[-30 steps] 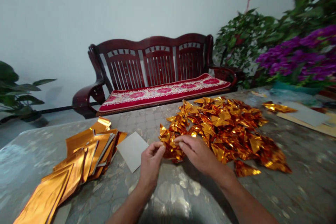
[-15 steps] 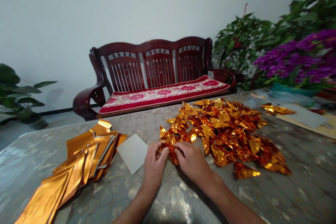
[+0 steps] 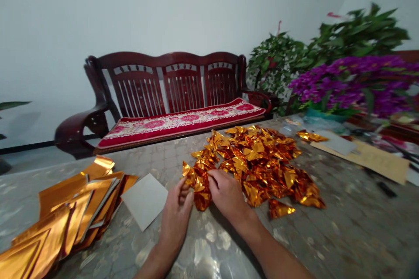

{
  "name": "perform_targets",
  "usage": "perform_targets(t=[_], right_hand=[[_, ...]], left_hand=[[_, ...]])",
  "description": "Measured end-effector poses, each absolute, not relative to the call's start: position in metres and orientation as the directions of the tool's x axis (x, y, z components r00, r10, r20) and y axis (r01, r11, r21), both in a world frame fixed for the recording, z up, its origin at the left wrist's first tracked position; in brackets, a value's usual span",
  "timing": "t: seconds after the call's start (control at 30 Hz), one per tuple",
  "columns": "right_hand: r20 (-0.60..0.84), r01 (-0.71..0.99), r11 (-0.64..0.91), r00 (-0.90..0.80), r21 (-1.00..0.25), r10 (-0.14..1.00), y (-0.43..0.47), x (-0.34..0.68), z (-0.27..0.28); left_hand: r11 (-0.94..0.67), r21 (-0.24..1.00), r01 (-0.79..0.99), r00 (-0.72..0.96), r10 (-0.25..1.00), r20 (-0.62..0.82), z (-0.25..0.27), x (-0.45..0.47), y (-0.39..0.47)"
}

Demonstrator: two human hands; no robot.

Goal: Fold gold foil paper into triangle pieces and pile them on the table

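Between my two hands lies a folded gold foil paper piece (image 3: 202,201), at the near left edge of a heap of similar foil pieces (image 3: 258,157). My right hand (image 3: 228,195) pinches it from the right; its fingertips are partly hidden. My left hand (image 3: 176,205) is just left of the piece, thumb and index finger apart, with nothing visible in the grasp. Beside my left hand a pale square sheet (image 3: 145,200) lies flat on the table. Farther left, a fanned stack of gold foil sheets (image 3: 59,222) spreads over the table.
The patterned table (image 3: 347,235) extends under everything. One loose folded piece (image 3: 280,209) sits right of my right forearm. Purple flowers (image 3: 353,85) and brown card (image 3: 369,159) are at the right. Behind the table stands a wooden bench (image 3: 176,83) with a red cushion (image 3: 183,122).
The view has turned right, so things appear farther left. My left fingers have parted from the foil piece, while my right hand stays at it.
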State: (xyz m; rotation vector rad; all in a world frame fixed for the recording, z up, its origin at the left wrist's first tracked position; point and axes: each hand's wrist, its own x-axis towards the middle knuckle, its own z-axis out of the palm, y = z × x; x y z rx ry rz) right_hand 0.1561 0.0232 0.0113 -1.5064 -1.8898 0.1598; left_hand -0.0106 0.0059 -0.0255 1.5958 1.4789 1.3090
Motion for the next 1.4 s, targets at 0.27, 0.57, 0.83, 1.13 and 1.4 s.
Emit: perform_targets(t=[0.27, 0.57, 0.83, 1.13, 1.4], right_hand=[[0.442, 0.941, 0.024, 0.137, -0.339, 0.887, 0.033, 0.219, 0.038], [0.329, 0.999, 0.020, -0.009, -0.027, 0.944, 0.027, 0.297, 0.036], [0.542, 0.965, 0.044, 0.106, -0.257, 0.834, 0.033, 0.306, 0.035], [0.340, 0.200, 0.364, -0.145, -0.910, 0.929, 0.031, 0.219, 0.037], [0.346, 0.095, 0.384, -0.278, -0.918, 0.896, 0.024, 0.175, 0.026]], left_hand=[[-0.343, 0.586, 0.734, 0.112, 0.913, 0.393, -0.030, -0.011, -0.006], [-0.380, 0.714, 0.588, 0.239, 0.925, 0.295, -0.032, -0.002, -0.008], [-0.456, 0.746, 0.485, 0.161, 0.885, 0.436, -0.030, -0.007, -0.008], [-0.195, 0.960, 0.202, -0.058, 0.976, 0.210, -0.020, -0.002, -0.010], [0.093, 0.990, -0.106, 0.082, 0.993, -0.084, -0.006, 0.003, -0.014]])
